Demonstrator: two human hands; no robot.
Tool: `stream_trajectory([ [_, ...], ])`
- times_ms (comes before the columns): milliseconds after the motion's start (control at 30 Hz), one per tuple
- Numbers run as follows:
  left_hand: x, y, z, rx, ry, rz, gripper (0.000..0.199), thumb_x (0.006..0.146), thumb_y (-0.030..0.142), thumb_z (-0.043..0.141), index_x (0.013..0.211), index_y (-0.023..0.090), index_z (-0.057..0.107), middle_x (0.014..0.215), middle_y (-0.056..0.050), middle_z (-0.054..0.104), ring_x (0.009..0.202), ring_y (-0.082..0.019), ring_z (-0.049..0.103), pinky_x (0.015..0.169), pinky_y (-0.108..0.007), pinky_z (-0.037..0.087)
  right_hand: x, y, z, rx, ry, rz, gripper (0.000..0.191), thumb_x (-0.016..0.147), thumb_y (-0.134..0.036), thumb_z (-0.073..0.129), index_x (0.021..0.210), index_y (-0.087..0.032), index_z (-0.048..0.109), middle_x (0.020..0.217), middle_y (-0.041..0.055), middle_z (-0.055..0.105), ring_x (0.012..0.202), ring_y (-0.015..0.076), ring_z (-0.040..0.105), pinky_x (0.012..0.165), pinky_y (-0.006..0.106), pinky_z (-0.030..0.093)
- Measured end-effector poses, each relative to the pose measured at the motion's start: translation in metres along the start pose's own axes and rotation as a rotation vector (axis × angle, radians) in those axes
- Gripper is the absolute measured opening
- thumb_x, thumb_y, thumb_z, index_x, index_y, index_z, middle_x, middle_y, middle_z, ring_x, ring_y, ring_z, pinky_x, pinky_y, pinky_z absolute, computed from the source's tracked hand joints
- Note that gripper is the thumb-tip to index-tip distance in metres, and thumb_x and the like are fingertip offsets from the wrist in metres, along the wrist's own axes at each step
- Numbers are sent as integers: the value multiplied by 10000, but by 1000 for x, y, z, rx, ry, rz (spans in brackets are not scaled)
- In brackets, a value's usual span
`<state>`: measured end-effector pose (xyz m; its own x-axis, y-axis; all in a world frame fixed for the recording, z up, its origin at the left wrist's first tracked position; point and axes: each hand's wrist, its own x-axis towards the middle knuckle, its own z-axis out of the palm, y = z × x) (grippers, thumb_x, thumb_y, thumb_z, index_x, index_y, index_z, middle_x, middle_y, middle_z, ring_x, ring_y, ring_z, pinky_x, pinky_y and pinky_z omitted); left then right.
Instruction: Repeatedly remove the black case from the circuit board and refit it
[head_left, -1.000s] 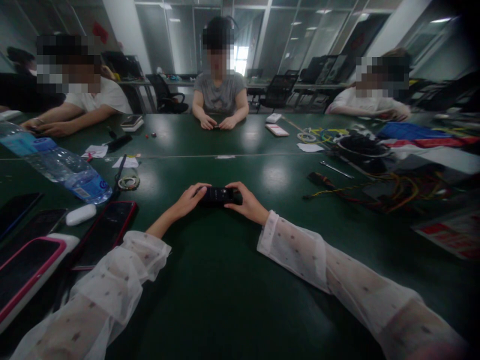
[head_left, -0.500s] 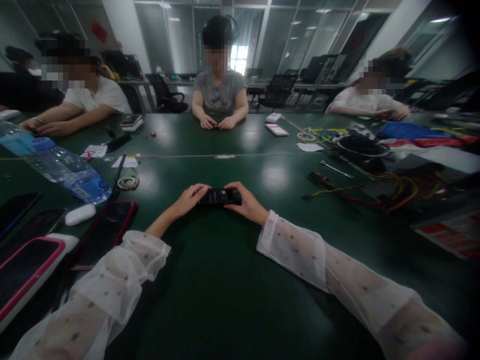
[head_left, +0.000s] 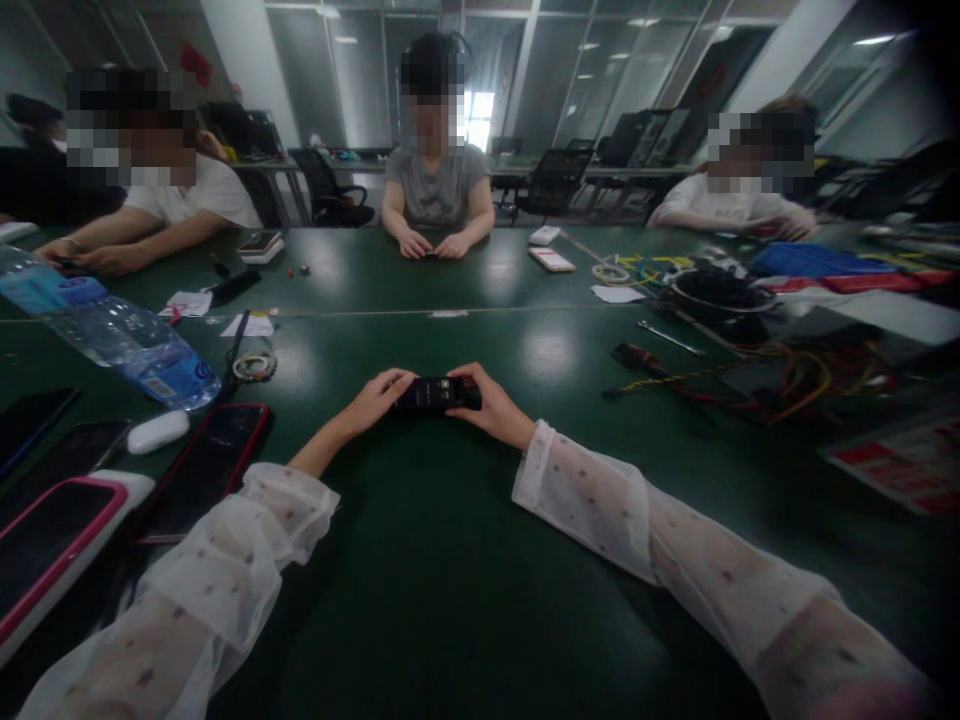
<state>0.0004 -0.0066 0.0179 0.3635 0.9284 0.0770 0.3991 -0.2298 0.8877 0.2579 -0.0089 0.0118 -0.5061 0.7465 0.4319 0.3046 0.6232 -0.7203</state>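
A black device point(head_left: 426, 393) is held lengthwise between both hands at the green table point(head_left: 420, 580); its left end is gripped by the closed left hand point(head_left: 381, 393), its right end by the curled thumb and fingers of the right hand point(head_left: 491, 400). The white print on its face is too small to be read. Lettering on the bottle's blue label point(head_left: 159, 385) and the red-and-white packet point(head_left: 911, 462) cannot be made out.

The view has been turned very slightly to the right. The black device point(head_left: 424, 393), the bottle point(head_left: 161, 350) and the wrench point(head_left: 671, 338) are now seen a little more leftward.
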Motion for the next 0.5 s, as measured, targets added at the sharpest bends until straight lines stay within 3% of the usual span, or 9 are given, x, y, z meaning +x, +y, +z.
stream_trajectory([
  [500, 3, -9, 0, 90, 12, 20, 520, 946, 629, 355, 1136, 232, 632, 1079, -62, 623, 1023, -229, 561, 943, -410, 429, 0, -2, 0, 12, -5, 14, 507, 777, -191, 744, 1201, -246, 473, 1218, 65, 555, 1147, 235, 575, 1021, 487, 480],
])
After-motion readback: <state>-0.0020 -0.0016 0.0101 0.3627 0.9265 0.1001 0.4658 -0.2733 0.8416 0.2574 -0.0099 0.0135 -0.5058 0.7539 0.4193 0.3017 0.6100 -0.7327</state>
